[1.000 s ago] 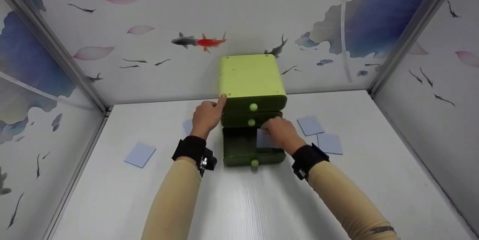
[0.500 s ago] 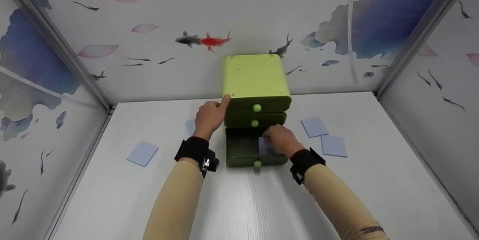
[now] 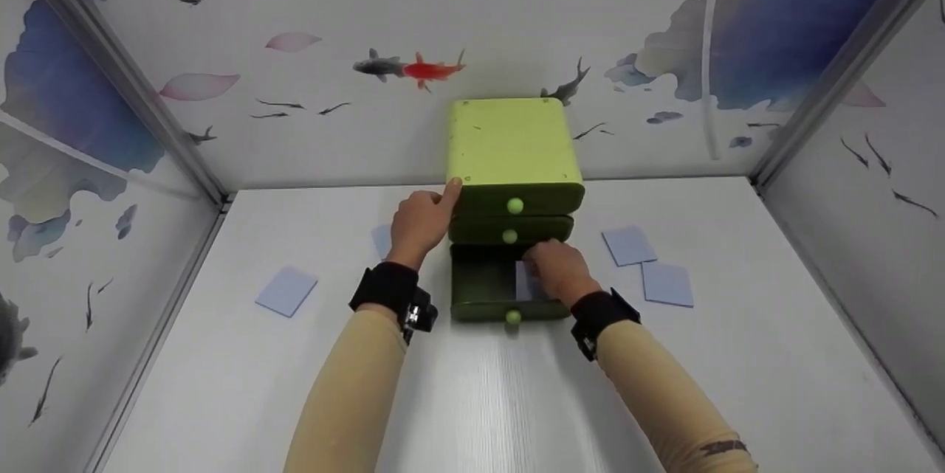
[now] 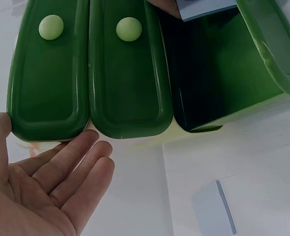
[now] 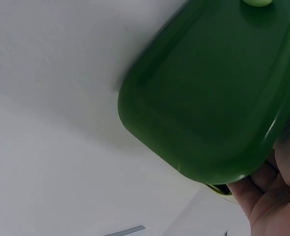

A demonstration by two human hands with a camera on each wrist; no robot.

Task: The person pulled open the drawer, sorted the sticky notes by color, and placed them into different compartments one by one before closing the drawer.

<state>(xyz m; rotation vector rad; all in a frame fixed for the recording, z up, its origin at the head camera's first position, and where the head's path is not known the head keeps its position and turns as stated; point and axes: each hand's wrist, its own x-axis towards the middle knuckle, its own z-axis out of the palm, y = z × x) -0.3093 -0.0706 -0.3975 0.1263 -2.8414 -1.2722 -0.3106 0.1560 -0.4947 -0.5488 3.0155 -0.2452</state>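
Note:
A green mini drawer cabinet (image 3: 511, 139) stands against the back wall, its bottom drawer (image 3: 480, 311) pulled out. My left hand (image 3: 421, 226) rests along the cabinet's left side, thumb at the top edge; in the left wrist view its fingers (image 4: 88, 191) are extended and loose beside the drawer fronts. Reaching into the right part of the bottom drawer, my right hand (image 3: 562, 271) pinches a light blue square card (image 3: 523, 281). The card (image 4: 204, 7) also shows at the top of the left wrist view. In the right wrist view the drawer front hides the card and fingertips.
Two more blue square cards, one (image 3: 629, 245) touching the other (image 3: 667, 284), lie right of the cabinet. Another card (image 3: 287, 291) lies at the left, and one (image 3: 381, 240) is partly hidden behind my left hand. Patterned walls enclose the white table (image 3: 472, 399).
My right hand has lowered the card from the drawer's opening down into the bottom drawer. My left hand stays at the cabinet's side. The head view has shifted slightly.

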